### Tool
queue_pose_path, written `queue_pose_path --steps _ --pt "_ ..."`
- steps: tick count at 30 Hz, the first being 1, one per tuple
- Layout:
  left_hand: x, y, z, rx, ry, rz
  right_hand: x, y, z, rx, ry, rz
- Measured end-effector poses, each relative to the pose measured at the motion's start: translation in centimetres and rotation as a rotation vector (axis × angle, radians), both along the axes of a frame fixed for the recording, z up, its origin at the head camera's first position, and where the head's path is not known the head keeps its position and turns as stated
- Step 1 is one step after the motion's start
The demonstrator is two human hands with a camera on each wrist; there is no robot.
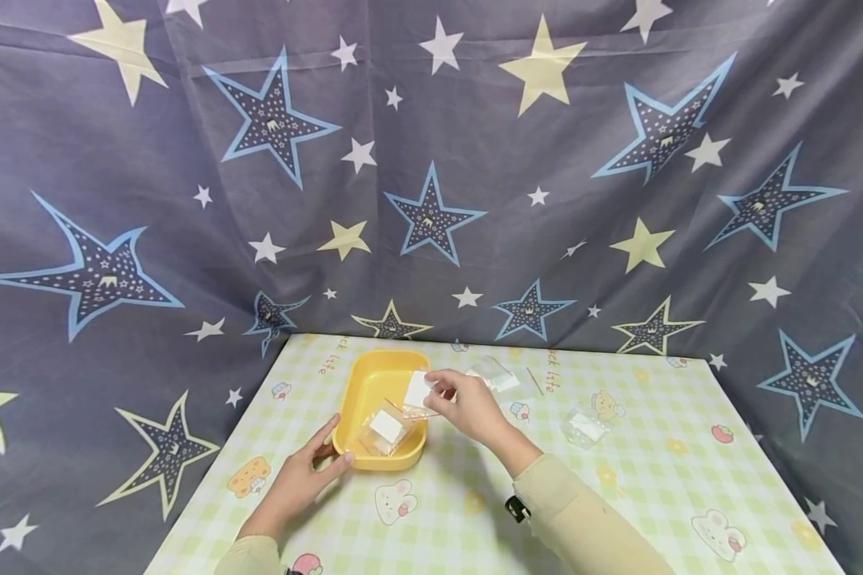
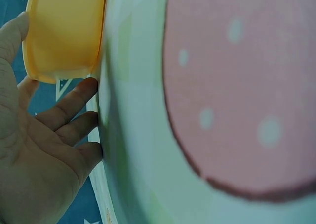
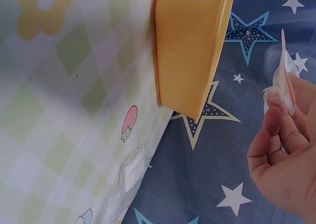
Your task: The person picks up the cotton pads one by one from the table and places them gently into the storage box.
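A yellow tray point(image 1: 397, 461) stands on the table, with a small clear plastic bag holding a white piece point(image 1: 386, 426) inside it. My left hand point(image 1: 308, 477) holds the tray's near left corner, thumb on the near side and forefinger on the left. In the left wrist view, the other fingers of the left hand point(image 2: 54, 135) spread loosely below the yellow tray point(image 2: 66, 31). Over the tray's right side, my right hand point(image 1: 467, 403) pinches another clear plastic bag with a white piece point(image 1: 417, 390). That plastic bag point(image 3: 282, 86) appears nearly edge-on in the right wrist view.
Behind the right hand lie more clear bags with white contents point(image 1: 495, 374). Farther right sits a crumpled clear bag point(image 1: 585, 426). A green-checked cloth with cartoon prints point(image 1: 546, 511) covers the table, and a dark star-patterned curtain point(image 1: 431, 120) hangs along its back and sides.
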State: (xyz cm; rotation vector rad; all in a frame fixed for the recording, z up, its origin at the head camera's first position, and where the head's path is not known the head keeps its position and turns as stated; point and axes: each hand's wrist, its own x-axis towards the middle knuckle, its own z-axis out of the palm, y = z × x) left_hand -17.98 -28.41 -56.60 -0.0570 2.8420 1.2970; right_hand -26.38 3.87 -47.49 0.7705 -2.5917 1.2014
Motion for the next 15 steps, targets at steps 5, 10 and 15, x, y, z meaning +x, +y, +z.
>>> queue_pose_path --steps 5,10,15 --pt "0.01 0.01 0.06 0.002 0.002 -0.004 -0.01 -0.15 -0.07 0.012 0.007 0.002" --pt "0.07 0.03 0.17 -0.002 -0.003 -0.004 -0.09 -0.32 -0.09 0.02 0.003 0.001" --pt "0.17 -0.02 0.14 -0.012 -0.006 -0.003 -0.26 -0.54 -0.33 0.04 -0.006 0.001"
